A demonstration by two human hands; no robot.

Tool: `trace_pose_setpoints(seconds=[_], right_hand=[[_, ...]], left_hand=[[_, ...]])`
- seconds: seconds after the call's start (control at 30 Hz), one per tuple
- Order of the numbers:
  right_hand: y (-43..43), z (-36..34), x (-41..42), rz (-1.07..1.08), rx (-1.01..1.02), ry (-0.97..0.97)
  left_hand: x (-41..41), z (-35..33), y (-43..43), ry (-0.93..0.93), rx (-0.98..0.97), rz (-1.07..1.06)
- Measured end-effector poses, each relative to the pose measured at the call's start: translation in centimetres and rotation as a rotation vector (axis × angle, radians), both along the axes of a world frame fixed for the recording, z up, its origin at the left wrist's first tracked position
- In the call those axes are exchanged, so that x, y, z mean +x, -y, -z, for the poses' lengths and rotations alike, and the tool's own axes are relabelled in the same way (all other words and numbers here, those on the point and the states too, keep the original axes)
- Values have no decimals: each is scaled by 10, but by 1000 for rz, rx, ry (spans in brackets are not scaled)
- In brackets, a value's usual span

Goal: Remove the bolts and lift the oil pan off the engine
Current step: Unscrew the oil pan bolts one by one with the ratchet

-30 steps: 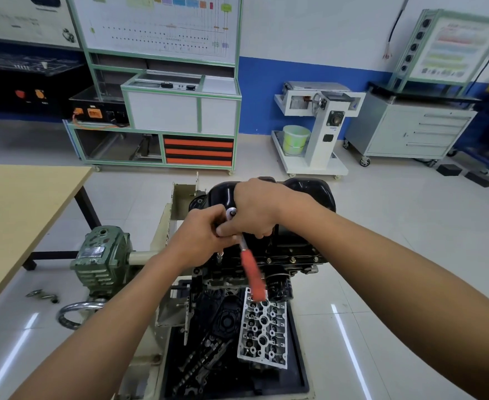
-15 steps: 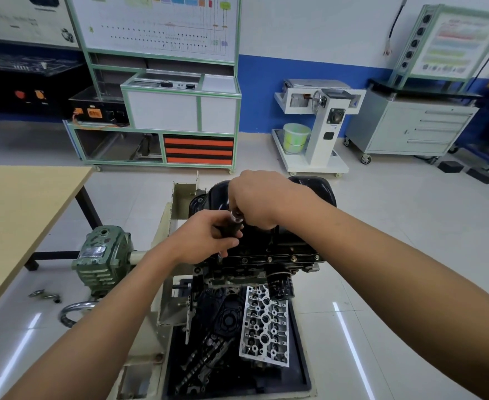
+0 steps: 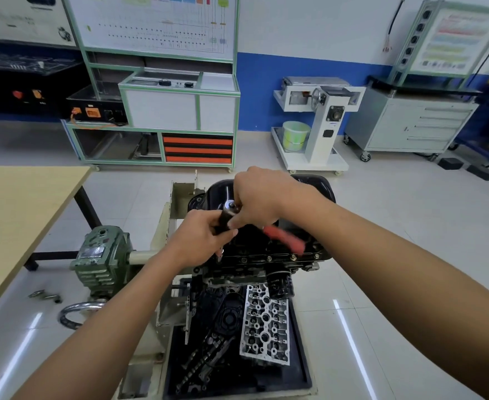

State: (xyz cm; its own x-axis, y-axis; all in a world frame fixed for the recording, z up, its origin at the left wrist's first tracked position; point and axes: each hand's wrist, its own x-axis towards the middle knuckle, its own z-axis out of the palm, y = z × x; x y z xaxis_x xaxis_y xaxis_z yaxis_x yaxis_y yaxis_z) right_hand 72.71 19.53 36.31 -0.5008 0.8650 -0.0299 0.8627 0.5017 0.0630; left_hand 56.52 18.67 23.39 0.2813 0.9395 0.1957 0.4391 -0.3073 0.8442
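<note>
**At the pan's near-left corner, a bolt under the ratchet**

On the stand the engine [image 3: 237, 272] sits upside down, so the pan [image 3: 315, 183] is on top, seated on the block and partly hidden behind both hands. Along its near flange at least 4 bolts [image 3: 269, 257] show in their holes, so the pan is not ready to lift.

The left hand [image 3: 200, 235] has its fingers clamped round the black extension [image 3: 223, 220], which runs down toward the flange's near-left corner. The socket end is mostly hidden. The right hand [image 3: 262, 197] lies over the top of the ratchet [image 3: 285, 239], fingers curled down on it. The red handle juts to the right, blurred, with no hand on it.

This looks like spinning out a bolt that is already loose. To do it well:
- Keep the extension upright over the bolt, so the socket stays square and does not round the hex.
- The left hand should steady the shaft, not squeeze it to a stop.
- Feel for the last threads and catch the bolt before it drops into the tray [image 3: 302, 365] below, where the cylinder head [image 3: 266, 327] lies.
- The handle sweeps low over the flange, so watch that it does not snag.
- Back out the remaining bolts evenly, and expect sealant to grip the pan
</note>
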Motion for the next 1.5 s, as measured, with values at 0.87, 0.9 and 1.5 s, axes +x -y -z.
trace_pose_setpoints(seconds=[0.87,0.9,1.5], right_hand=[[-2,5,-12,-150,150,51],[-2,5,-11,-104,168,41],[0,1,-12,38,91,43]], left_hand=[[-7,-9,-2,100,-138,22],[-7,-7,-2,104,-110,-2],[-3,-1,-5,130,-126,71]])
